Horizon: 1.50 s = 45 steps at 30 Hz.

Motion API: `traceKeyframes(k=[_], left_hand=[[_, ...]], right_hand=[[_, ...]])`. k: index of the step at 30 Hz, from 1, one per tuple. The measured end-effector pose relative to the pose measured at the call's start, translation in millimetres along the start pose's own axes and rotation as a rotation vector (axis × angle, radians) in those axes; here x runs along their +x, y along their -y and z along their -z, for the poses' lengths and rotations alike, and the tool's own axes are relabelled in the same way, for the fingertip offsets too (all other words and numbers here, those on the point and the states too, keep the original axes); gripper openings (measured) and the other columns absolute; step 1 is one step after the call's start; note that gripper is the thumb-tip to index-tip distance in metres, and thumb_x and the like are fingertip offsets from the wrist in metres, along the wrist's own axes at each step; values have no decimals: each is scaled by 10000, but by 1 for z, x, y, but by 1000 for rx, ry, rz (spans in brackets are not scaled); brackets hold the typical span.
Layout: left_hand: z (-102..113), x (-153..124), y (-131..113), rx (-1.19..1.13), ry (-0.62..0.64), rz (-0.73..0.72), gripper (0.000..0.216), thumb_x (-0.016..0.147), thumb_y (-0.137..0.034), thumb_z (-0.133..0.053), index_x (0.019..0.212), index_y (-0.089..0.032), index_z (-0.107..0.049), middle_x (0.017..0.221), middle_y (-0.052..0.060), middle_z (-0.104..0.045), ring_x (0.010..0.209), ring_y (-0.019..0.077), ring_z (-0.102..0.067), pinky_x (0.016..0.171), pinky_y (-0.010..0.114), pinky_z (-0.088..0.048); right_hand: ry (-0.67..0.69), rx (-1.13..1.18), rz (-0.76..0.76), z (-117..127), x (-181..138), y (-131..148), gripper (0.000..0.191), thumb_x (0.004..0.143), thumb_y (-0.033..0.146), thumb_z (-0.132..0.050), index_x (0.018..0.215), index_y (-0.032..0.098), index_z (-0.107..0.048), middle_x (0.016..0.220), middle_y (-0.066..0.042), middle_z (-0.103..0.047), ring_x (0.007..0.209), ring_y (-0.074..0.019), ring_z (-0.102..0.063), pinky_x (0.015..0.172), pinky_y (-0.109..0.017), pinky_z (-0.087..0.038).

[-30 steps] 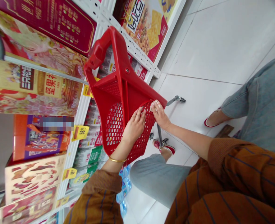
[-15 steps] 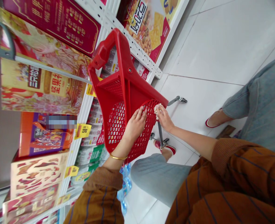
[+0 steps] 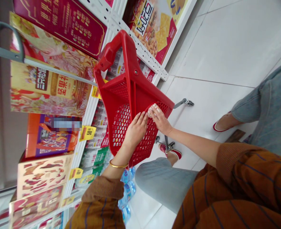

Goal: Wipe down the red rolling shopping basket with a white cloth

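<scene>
Head | right fingers [image 3: 156, 114]: holding white wad [image 3: 150, 112], moved nearer left fingers [image 3: 141, 119] | left: outstretched

The basket [image 3: 142, 95] was red, its lower walls patterned with rows of small holes. The cloth [image 3: 150, 112] was whitish. The sleeves [image 3: 95, 210] were rust brown with thin dark-blue stripes, the jeans [image 3: 166, 181] pale blue. The bangle [image 3: 117, 166] was gold, the price tags [image 3: 88, 133] yellow, the floor tiles [image 3: 226, 47] white.

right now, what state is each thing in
Red basket: wheeled legs out
Left hand: open, laid on the basket
White cloth: crumpled, against the basket
Right hand: closed over the cloth
Gold bracelet: around the left wrist
Bottles: lined up
Orange box: shelved
</scene>
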<state>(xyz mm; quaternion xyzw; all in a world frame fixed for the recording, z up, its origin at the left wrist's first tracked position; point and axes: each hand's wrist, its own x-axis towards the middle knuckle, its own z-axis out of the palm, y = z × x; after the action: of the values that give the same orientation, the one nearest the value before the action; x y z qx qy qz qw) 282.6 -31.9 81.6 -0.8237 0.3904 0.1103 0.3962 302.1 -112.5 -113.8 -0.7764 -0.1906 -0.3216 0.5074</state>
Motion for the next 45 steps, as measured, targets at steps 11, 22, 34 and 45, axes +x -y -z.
traceKeyframes(k=[11,22,34,45], left_hand=[[-5,-4,-8,-52,1,37,494,947,-120,-300,1419,-6,-392,1514,152,-369,1453,265,-218,1217,407,-209],[-8,-4,-11,-97,-18,60,498,941,-110,-301,1421,-13,-390,1524,156,-341,1460,249,-190,1221,397,-207],[-7,-7,-8,-49,-39,48,455,941,-125,-331,1345,-3,-500,1435,170,-487,1410,252,-340,1205,390,-251],[-12,-11,-3,-91,-98,20,457,950,-139,-341,1372,-26,-475,1463,147,-457,1420,265,-314,1200,412,-275]], right_hand=[[173,-37,-118,-5,-45,-24,667,958,28,-244,1534,255,2,1606,-81,-180,1490,-209,-21,1205,-489,-272],[130,27,-129,-4,-72,-36,626,945,17,-235,1529,217,-133,1574,-123,-266,1490,-210,-48,1182,-531,-289],[-32,104,-3,12,18,26,597,989,116,-268,1538,236,-70,1571,-90,-272,1494,-209,-89,1212,-498,-259],[27,44,-4,-3,0,3,677,972,69,-300,1532,273,20,1588,-67,-247,1489,-219,-68,1216,-485,-265]])
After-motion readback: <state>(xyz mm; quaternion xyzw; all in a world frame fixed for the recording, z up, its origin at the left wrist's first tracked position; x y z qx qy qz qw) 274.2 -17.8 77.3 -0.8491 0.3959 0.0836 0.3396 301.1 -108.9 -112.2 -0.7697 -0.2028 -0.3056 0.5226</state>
